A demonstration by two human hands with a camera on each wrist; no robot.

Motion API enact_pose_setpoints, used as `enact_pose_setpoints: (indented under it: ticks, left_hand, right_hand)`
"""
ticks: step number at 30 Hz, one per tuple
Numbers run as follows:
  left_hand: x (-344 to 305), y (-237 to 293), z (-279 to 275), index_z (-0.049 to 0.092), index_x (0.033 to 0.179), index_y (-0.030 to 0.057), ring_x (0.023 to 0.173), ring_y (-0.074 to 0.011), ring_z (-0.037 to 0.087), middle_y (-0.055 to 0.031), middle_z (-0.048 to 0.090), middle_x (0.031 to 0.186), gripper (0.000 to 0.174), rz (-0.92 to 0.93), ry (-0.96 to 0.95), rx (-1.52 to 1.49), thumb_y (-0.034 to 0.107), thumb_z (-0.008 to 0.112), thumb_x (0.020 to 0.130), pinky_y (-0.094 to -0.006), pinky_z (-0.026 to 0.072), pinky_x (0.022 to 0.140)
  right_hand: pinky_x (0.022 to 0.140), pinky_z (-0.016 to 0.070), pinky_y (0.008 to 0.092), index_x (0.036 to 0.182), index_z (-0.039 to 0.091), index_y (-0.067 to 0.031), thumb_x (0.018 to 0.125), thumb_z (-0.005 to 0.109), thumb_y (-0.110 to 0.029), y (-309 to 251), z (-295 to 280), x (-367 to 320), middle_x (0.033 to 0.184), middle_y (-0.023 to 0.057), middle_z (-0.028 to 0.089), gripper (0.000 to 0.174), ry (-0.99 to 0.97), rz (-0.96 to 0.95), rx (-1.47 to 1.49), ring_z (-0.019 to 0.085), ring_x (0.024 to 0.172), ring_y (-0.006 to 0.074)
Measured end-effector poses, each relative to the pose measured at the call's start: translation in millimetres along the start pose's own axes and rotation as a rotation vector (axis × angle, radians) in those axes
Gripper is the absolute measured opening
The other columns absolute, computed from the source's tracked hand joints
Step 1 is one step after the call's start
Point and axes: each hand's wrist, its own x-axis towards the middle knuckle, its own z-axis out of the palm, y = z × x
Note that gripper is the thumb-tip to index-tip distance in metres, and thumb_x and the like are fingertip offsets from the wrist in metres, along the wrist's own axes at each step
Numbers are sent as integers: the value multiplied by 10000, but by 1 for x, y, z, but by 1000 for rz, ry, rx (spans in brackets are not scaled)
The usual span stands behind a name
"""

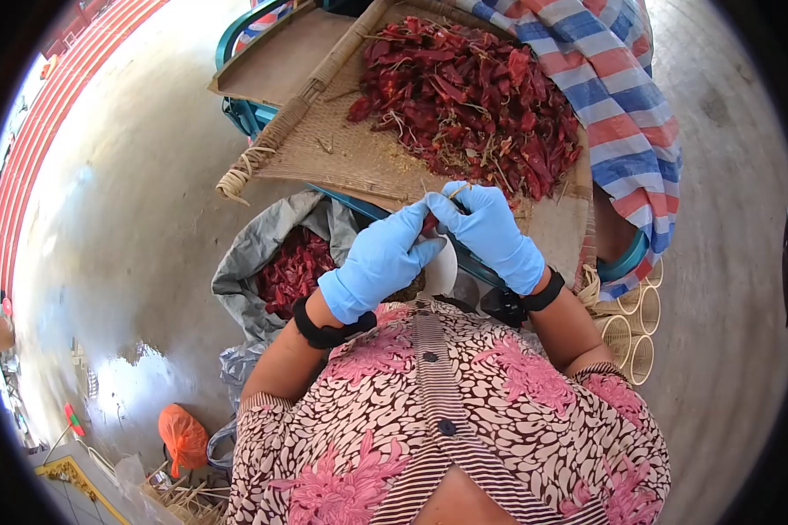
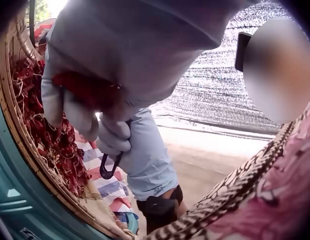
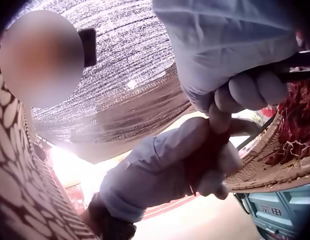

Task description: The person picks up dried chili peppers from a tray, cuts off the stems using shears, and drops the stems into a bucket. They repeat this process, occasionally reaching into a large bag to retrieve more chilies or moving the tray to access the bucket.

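From the head view, we see two blue-gloved hands meeting over the tray's near edge. The left hand (image 1: 381,258) pinches a red pepper (image 1: 430,224) between the two; the right hand (image 1: 490,234) works right against it, its grip partly hidden from here. Beyond them the woven tray (image 1: 311,144) carries a heap of dried peppers (image 1: 473,101), whose lower edge sits just beyond the right fingertips. Toward the left we find more room, a stretch of weave with scattered crumbs running to the rolled corner. Below the left wrist, the rim of a grey sack (image 1: 241,241) comes near, and a white bowl (image 1: 444,267) sits tight under the gloves. A striped cloth (image 1: 626,114) bounds the tray's right side, with floor (image 1: 131,192) spreading wide on the far left.

Through the left wrist view, we see the pepper lying across the curled left fingers, while the right fingers close round a dark-handled tool (image 2: 108,170), its loop hanging below.

In the right wrist view, we see the tool's dark bars in the right fist and the pepper in the left grip, with the tray's rim above a teal crate (image 3: 277,207) just beside the fingers.
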Motion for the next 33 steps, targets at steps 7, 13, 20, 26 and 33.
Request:
enact_pose_setpoints:
  ticks: [7,13,20,26,33]
  left_hand:
    - [1,7,-12,562,1071,57,763,-338,630,-159,623,852,193,89,40,72,137,610,901,-400,500,660]
    - [0,10,0,561,998,67,750,-332,583,-115,565,822,143,177,223,-189,126,612,878,-392,471,655]
    - [-1,5,-6,555,975,31,677,-316,570,-125,562,777,91,212,200,-177,109,578,933,-365,461,624]
    - [-8,3,-14,584,919,104,603,-305,611,-97,576,643,155,107,149,247,176,687,828,-406,459,527]
    - [-57,-60,-6,544,847,126,616,-327,637,-116,636,668,150,-269,-196,667,248,632,839,-445,466,520]
  right_hand:
    - [446,343,240,736,631,-71,937,633,-249,-41,-14,-2,574,0,528,269,-73,282,444,427,466,76]
    - [412,303,234,707,620,-95,965,581,-315,-34,-11,-3,500,-32,478,340,-286,496,1035,368,384,79]
    - [403,261,245,671,610,-89,1007,484,-355,-13,12,-6,453,-34,408,447,-487,490,1700,320,366,97]
    - [438,388,300,754,654,-78,944,608,-266,-7,10,-13,533,20,545,271,-120,90,386,503,432,161]
    - [487,461,339,761,642,-121,824,694,-246,-33,0,-22,657,75,605,150,-141,-451,-343,599,557,268]
